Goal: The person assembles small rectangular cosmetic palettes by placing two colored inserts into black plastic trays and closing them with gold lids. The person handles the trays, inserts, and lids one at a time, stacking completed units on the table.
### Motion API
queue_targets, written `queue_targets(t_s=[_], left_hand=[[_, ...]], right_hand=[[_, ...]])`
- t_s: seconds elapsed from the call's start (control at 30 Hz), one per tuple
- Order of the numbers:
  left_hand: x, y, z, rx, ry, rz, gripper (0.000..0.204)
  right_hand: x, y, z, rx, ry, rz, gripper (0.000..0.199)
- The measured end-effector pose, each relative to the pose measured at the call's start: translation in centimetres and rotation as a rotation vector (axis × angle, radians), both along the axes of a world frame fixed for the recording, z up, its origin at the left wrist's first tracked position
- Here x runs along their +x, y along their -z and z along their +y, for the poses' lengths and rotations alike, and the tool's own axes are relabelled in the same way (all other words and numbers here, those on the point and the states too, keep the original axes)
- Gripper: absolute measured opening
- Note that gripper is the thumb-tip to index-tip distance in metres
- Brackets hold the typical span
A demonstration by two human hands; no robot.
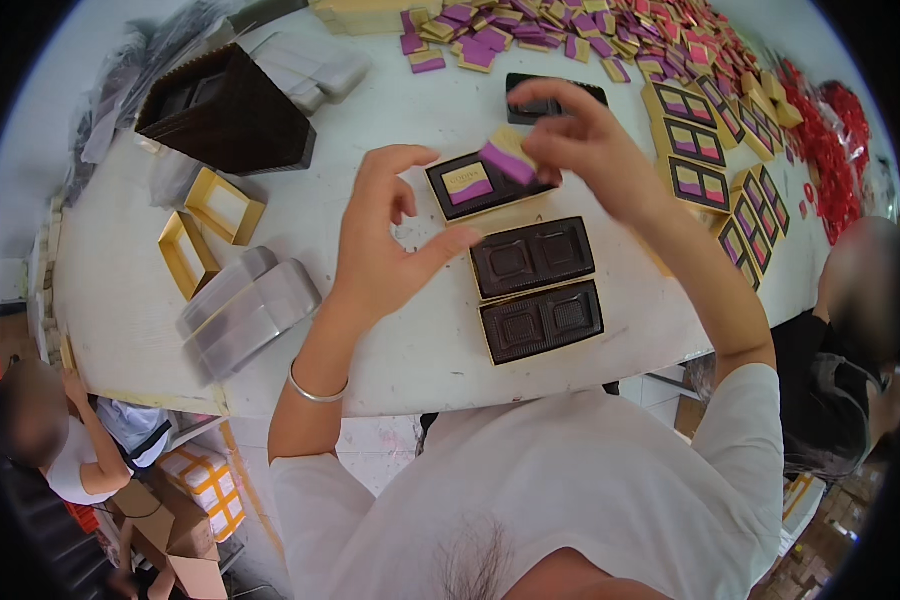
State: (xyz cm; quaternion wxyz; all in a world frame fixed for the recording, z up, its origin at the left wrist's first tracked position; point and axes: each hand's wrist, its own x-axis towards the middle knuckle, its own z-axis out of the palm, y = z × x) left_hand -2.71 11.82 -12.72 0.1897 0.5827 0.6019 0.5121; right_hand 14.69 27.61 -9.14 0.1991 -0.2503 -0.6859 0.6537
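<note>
Between the fingertips of my right hand (590,150) is a small flat gold-and-purple packet (508,156), tilted above the right side of the farthest box. My left hand (375,240) is beside that box's left end, thumb and fingers spread, with nothing in it. The farthest gold-edged box (486,208) has a dark two-compartment tray; a matching gold-and-purple packet (467,186) lies in its left compartment. Closer to me, a middle box (532,258) and a near box (542,320) stand in line, their dark trays holding no packets.
Loose packets (490,35) spread over the far table, with filled boxes (695,145) at the right. On the left are a stack of dark trays (230,110), gold sleeves (188,252) and clear plastic lids (250,310). A dark tray (530,90) lies beyond my right hand. People sit at both sides.
</note>
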Motion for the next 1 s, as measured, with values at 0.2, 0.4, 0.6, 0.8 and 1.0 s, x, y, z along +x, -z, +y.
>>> queue_targets(t_s=[0.2, 0.4, 0.6, 0.8, 1.0], left_hand=[[2.3, -0.4, 0.3, -0.15, 0.289, -0.052, 0.067], [3.0, -1.3, -1.8, -0.356, 0.211, 0.084, 0.061], [4.0, 1.4, -2.5, -0.396, 0.218, -0.083, 0.055], [5.1, 2.2, -3.1, -0.366, 0.15, -0.09, 0.068], [6.2, 2.3, -3.8, -0.299, 0.123, 0.328, 0.082]], right_hand=[[2.6, 0.7, -3.1, -0.109, -0.19, -0.012, 0.013], [3.1, 4.6, -5.0, 0.603, -0.214, -0.059, 0.011], [2.8, 5.2, -5.8, 0.896, -0.207, -0.041, 0.016], [3.2, 5.8, -5.7, 1.298, -0.314, -0.01, 0.019], [-0.1, 4.0, 0.2, 0.873, 0.033, 0.117, 0.008]])
